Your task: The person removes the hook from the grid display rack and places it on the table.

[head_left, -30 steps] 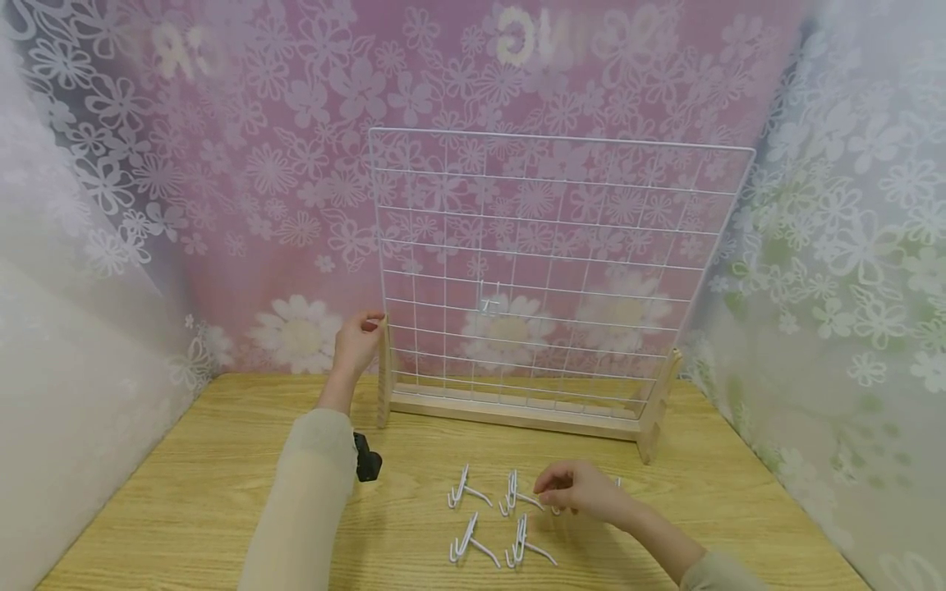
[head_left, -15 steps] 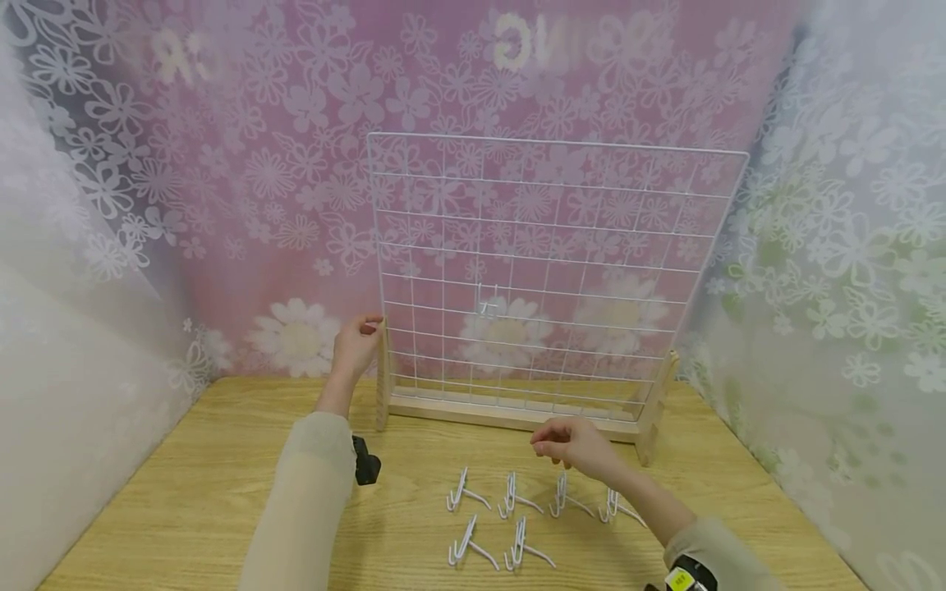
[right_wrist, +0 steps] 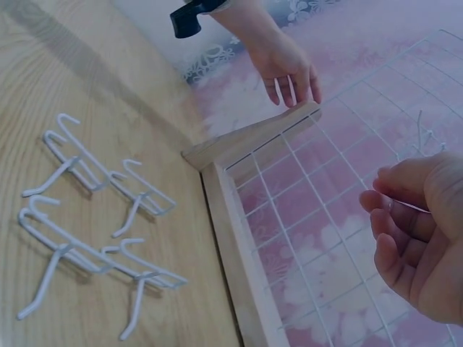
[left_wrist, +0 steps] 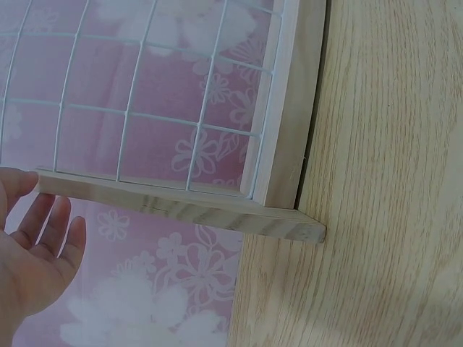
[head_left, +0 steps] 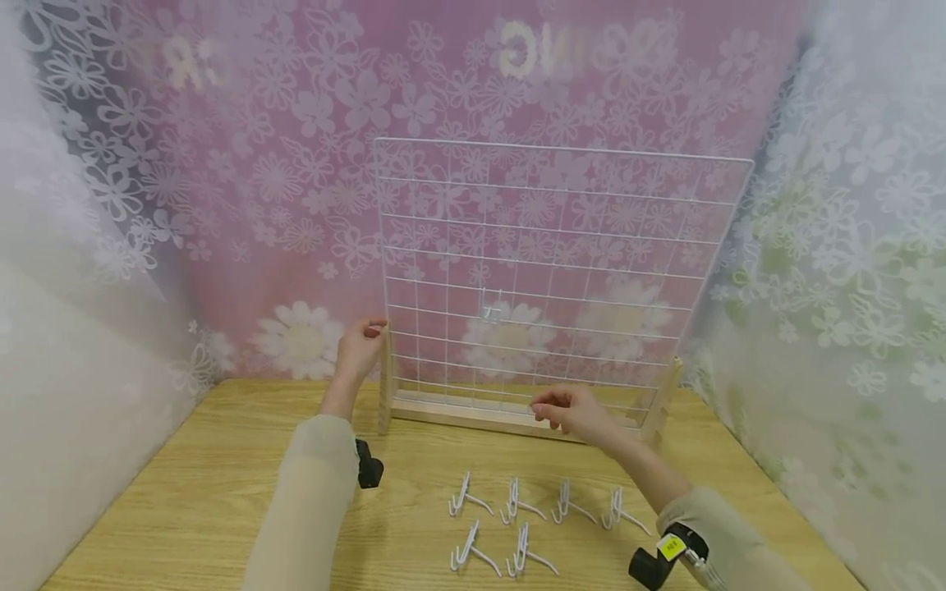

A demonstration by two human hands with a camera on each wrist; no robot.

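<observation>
A white wire grid panel (head_left: 565, 149) stands upright in a pale wooden stand (head_left: 473, 414). My left hand (head_left: 358, 349) pinches the top of the stand's left side post; in the left wrist view, the thumb side meets the end of that post (left_wrist: 181, 205) while other fingers lie below it. One small white hook (head_left: 491, 313) hangs on the grid, left of centre. My right hand (head_left: 580, 414) is raised before the lower part of the panel, fingers loosely bent, nothing visible in them. Several white wire hooks (head_left: 521, 548) lie on the table in two rows.
A wood-grain table (head_left: 185, 492) carries everything. Flower-printed pink cloth (head_left: 296, 205) closes the back, with pale walls at both sides. Black wrist cameras sit on the left sleeve (head_left: 303, 501) and the right sleeve (head_left: 727, 538).
My right hand has risen from the hooks on the table and moved forward towards the grid. The left hand has stayed at the post. The hook on the grid has not moved.
</observation>
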